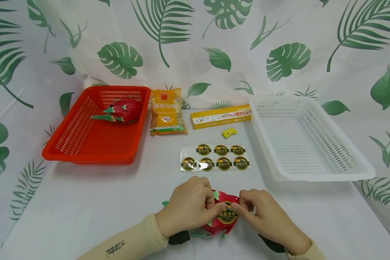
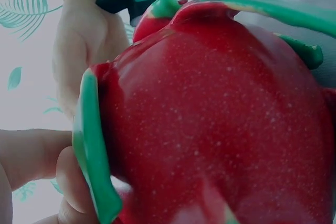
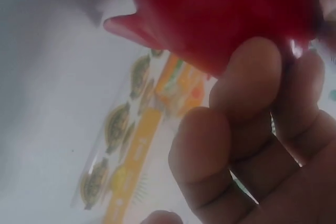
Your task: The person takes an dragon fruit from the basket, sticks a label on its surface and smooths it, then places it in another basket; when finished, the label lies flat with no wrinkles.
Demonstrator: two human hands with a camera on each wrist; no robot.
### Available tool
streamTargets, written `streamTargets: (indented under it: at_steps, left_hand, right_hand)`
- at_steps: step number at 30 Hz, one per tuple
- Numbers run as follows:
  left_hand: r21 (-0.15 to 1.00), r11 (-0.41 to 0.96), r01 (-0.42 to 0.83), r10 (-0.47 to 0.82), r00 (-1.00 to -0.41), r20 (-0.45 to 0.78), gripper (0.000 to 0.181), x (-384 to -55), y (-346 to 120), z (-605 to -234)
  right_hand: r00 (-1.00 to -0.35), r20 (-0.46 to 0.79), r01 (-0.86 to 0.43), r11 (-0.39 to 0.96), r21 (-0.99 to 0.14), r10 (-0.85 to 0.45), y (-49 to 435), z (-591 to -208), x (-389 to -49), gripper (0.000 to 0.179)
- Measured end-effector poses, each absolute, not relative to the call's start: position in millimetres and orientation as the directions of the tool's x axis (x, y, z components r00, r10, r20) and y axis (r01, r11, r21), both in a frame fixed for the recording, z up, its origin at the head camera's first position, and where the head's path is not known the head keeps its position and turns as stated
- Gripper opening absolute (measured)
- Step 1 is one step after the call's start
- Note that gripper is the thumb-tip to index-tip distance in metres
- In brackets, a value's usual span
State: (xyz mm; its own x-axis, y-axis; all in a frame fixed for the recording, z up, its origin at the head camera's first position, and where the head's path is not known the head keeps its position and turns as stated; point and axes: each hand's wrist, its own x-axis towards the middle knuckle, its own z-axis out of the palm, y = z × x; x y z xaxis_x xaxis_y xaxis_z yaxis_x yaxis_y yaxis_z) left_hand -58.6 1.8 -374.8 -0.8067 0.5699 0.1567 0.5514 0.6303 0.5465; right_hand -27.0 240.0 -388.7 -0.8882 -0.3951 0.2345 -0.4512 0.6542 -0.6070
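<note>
A red dragon fruit with green-tipped scales lies at the near middle of the table, between both hands. On its upper face is a round black-and-gold sticker. My left hand holds the fruit from the left, fingers curled and thumb on the sticker's left edge. From the right, my right hand grips it, its thumb at the sticker's right edge. The left wrist view is filled by the fruit's speckled red skin. Bent fingertips press against the fruit in the right wrist view.
Beyond the hands lies a clear sheet of several matching stickers. Behind it are a small yellow packet, a pasta box and an orange food bag. A red basket with another dragon fruit stands left, a white basket right.
</note>
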Motion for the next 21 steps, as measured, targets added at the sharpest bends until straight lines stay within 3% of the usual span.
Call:
streamTargets:
  at_steps: [6, 15, 21]
  left_hand:
    - [0.541, 0.637, 0.549, 0.552, -0.815, 0.176, 0.050, -57, 2, -377]
    - [0.529, 0.641, 0.556, 0.531, -0.819, 0.217, 0.049, -57, 4, -379]
    - [0.508, 0.660, 0.553, 0.539, -0.820, 0.193, 0.056, -53, 5, -379]
  right_hand:
    - [-0.891, 0.217, -0.445, 0.667, -0.598, -0.400, 241, -393, -26, 0.049]
    - [-0.859, 0.238, -0.474, 0.526, -0.706, -0.454, 250, -396, -31, 0.042]
    - [-0.855, 0.221, -0.466, 0.508, -0.725, -0.470, 253, -397, -30, 0.044]
